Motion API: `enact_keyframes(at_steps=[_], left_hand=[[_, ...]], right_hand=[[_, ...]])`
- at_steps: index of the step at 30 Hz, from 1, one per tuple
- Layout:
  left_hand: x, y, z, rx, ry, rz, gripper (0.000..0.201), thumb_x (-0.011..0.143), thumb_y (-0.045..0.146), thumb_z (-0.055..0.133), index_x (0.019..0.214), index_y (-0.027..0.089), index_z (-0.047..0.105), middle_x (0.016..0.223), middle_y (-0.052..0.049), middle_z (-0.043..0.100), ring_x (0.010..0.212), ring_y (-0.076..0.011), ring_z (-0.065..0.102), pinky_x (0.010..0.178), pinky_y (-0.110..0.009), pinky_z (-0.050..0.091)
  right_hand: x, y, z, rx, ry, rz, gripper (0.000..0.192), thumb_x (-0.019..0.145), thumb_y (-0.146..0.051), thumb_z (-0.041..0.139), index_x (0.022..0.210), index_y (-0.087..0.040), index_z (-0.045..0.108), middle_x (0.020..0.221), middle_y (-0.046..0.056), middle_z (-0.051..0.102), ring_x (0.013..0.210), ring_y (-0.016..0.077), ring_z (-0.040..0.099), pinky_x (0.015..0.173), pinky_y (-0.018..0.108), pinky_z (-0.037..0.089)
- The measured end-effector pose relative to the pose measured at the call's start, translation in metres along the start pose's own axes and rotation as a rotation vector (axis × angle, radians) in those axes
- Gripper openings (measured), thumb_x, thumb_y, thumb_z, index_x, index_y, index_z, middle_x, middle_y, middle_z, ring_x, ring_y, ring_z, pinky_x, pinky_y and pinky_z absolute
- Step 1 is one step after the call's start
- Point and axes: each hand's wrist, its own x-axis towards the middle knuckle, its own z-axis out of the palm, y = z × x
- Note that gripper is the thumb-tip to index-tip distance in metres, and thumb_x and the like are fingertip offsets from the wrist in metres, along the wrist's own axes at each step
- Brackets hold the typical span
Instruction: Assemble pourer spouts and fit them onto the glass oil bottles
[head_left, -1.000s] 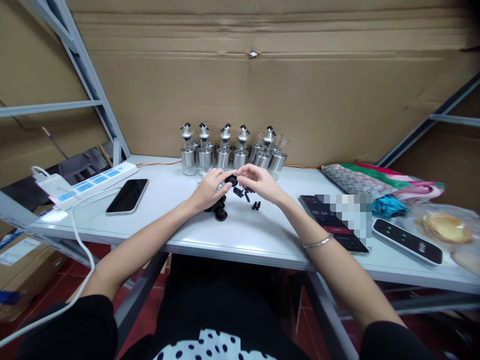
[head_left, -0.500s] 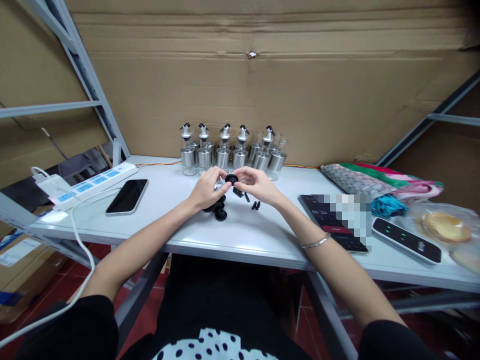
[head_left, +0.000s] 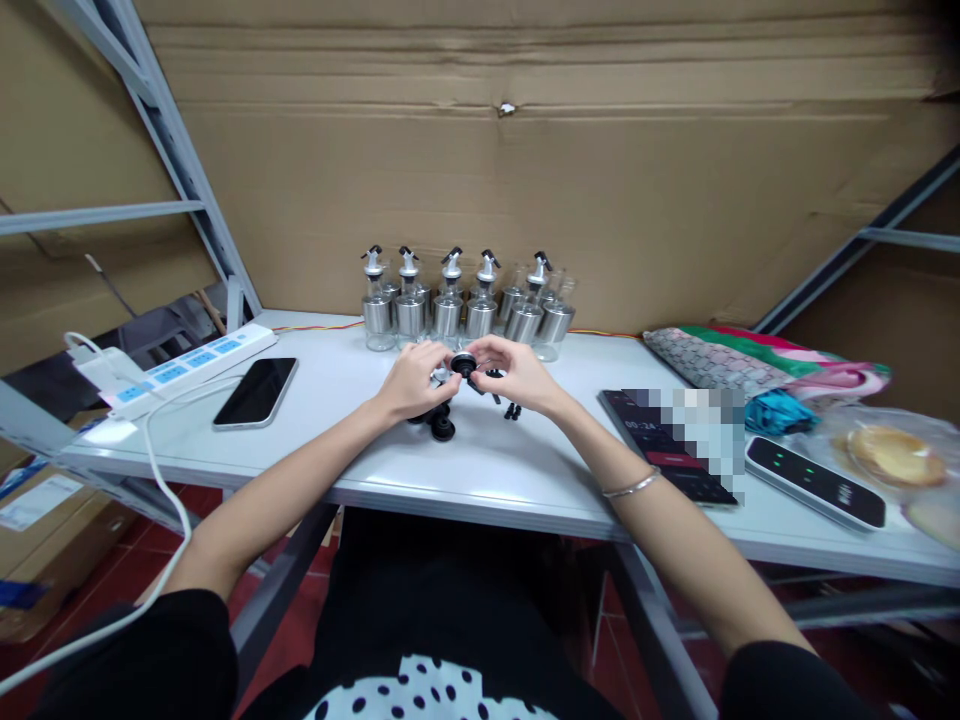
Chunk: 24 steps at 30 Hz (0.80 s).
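Observation:
My left hand (head_left: 411,381) and my right hand (head_left: 520,373) meet above the table, fingers closed around a round black bottle stopper (head_left: 464,364) with a silvery rim. The stopper is tilted, its narrower ridged part towards me. Below my left hand lie several black stoppers (head_left: 442,428), partly covered by the hand. Small black pieces (head_left: 513,410) sit on the table under my right hand, and another dark part is half hidden behind its fingers. Behind both hands stand several glass bottles with steel sleeves (head_left: 448,318), some topped with silver-and-black pourer spouts (head_left: 451,265).
On the left are a phone (head_left: 256,393) and a white power strip (head_left: 238,345) with a cable. At right lie a dark tablet (head_left: 637,425), a white-edged black device (head_left: 816,483), colourful fabric (head_left: 757,372) and a bagged pastry (head_left: 896,455). Cardboard (head_left: 420,170) walls the back.
The stopper has tilted between my fingers, so its silvery rim and narrower black part show more. Both hands stay in nearly the same place.

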Motion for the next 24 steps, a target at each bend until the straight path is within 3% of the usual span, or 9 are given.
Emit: enact_keyframes(at_steps=[15,24], left_hand=[[0.002,0.0027,0.0014,-0.111,-0.016,-0.051,0.014,0.068,0.03,0.047,0.062,0.019,0.041,0.065,0.001,0.055,0.066,-0.016,0.051,0.071,-0.032,0.033],[0.0016,0.0043,-0.0004,-0.043,-0.01,-0.025,0.014,0.067,0.027,0.049,0.059,0.019,0.041,0.062,0.002,0.052,0.063,-0.0151,0.048,0.072,-0.034,0.033]], right_hand=[[-0.0018,-0.0016,0.0024,-0.142,-0.001,-0.054,0.021,0.062,-0.02,0.06,0.082,-0.018,0.055,0.072,0.001,0.065,0.065,0.0136,0.062,0.067,0.027,0.052],[-0.003,-0.006,0.0057,-0.154,0.019,-0.074,0.014,0.061,-0.018,0.058,0.074,-0.019,0.053,0.064,-0.002,0.061,0.059,0.0114,0.057,0.062,0.024,0.048]])
